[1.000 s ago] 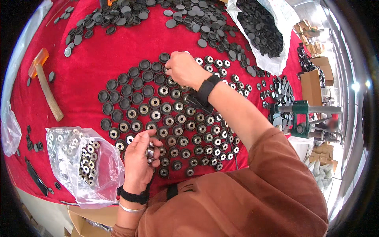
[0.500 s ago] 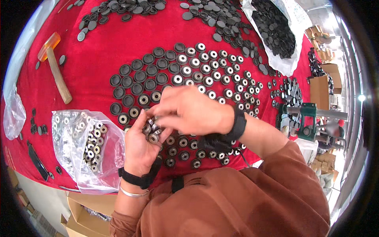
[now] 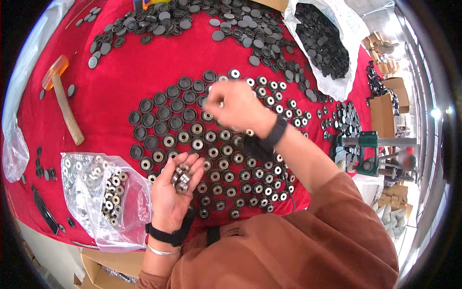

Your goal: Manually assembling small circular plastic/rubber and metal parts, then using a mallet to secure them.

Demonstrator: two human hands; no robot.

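Several small steel ball bearings (image 3: 181, 177) rest in the cupped palm of my left hand (image 3: 169, 200), which sits at the near edge of the rows. My right hand (image 3: 238, 107) hovers over the far part of the rows with its fingers pressed together and pointing down. Its fingertips are slightly smeared, and whatever they pinch is hidden. Right below them lies a black cup with a bearing in it (image 3: 207, 116). To the left stand round black cups (image 3: 163, 113) with nothing in them; the cups to the right and nearer each hold a bearing (image 3: 224, 164).
A clear plastic bag of bearings (image 3: 114, 192) lies at the near left, with a mallet (image 3: 66, 103) beyond it. Loose black cups (image 3: 144, 24) are heaped at the back, beside a white sack of black pieces (image 3: 321, 43). A green metal press (image 3: 368, 154) stands on the right.
My right hand has left my left palm and moved away, over the far rows. The left hand has opened out a little, uncovering the bearings. The whole view has shifted slightly.
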